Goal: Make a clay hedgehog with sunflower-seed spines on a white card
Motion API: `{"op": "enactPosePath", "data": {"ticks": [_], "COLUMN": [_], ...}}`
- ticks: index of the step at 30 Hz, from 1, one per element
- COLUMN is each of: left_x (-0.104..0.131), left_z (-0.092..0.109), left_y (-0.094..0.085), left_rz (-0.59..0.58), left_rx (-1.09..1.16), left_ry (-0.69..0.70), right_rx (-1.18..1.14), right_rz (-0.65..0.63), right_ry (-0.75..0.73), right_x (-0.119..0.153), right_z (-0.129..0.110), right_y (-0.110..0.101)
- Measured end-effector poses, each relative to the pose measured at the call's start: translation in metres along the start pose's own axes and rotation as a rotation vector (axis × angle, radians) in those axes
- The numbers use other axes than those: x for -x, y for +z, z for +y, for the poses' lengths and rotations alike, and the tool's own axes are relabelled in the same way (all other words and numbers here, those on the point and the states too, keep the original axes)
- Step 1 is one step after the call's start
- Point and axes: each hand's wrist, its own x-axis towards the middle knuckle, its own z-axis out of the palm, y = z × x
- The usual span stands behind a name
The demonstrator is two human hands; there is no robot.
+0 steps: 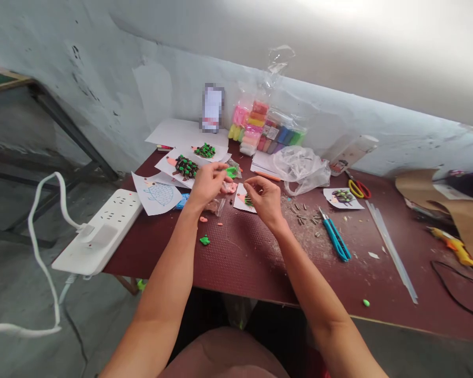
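Observation:
My left hand is closed, its fingertips pinched together near a lump of pink clay and some green clay. Anything between those fingertips is too small to make out. Over a small white card bends my right hand, thumb and fingers pinched, hiding much of the card. Part of a hedgehog figure with a pink snout and green and dark spines shows beside that hand. Short seed-like sticks lie scattered to the right. A loose green clay lump rests nearer me.
Hedgehog cards lie at left, another card at right. A teal utility knife, scissors, clear glue sticks and a yellow glue gun lie rightward. Packs of coloured clay stand behind; a power strip sits at the left edge.

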Motion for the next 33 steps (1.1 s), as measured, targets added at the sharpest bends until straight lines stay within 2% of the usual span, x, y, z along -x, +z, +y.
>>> {"op": "enactPosePath", "data": {"ticks": [3, 6, 11, 18, 21, 25, 33], "left_x": [-0.006, -0.007, -0.005, -0.008, -0.009, -0.010, -0.012], "left_z": [-0.009, -0.013, -0.012, -0.020, -0.024, -0.027, -0.024], "left_y": [-0.007, -0.007, -0.004, -0.002, 0.001, 0.003, 0.002], "left_rz": [0.169, 0.212, 0.199, 0.128, 0.089, 0.093, 0.086], "left_rx": [-0.175, -0.372, -0.541, -0.664, -0.681, -0.696, -0.681], "left_ry": [0.077, 0.139, 0.158, 0.155, 0.170, 0.186, 0.187], "right_rx": [-0.070, -0.004, 0.222, 0.392, 0.498, 0.604, 0.687], "right_rz": [-0.046, -0.089, -0.122, -0.245, -0.272, -0.304, -0.294], "right_ry": [0.114, 0.179, 0.154, -0.001, 0.008, 0.028, 0.055], "right_x": [-0.002, -0.006, -0.018, -0.019, -0.019, -0.021, -0.027], "right_z": [0.010, 0.016, 0.011, 0.001, -0.002, -0.006, -0.013], "right_y": [0.006, 0.012, 0.023, 0.039, 0.043, 0.044, 0.043]}}
